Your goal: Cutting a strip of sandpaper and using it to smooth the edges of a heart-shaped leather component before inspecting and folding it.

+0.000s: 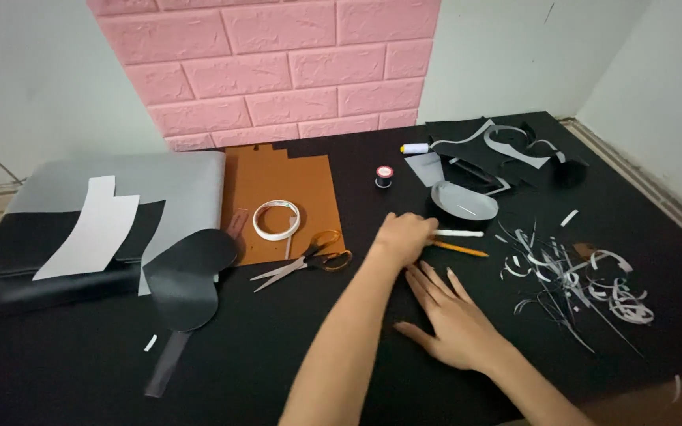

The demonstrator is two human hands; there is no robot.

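Observation:
My left hand reaches across the black tabletop with its fingers curled at the near end of a yellow pencil. It seems to grip the pencil. A white pencil lies just above, touching the knuckles. My right hand lies flat and palm down on the black surface just below, fingers spread and pointing toward the left hand. It holds nothing.
Orange-handled scissors and a tape roll lie on a brown sheet to the left. Farther left lie grey material, a white pattern and black oval pieces. Thread spools, a grey oval piece and thin cut strips lie to the right.

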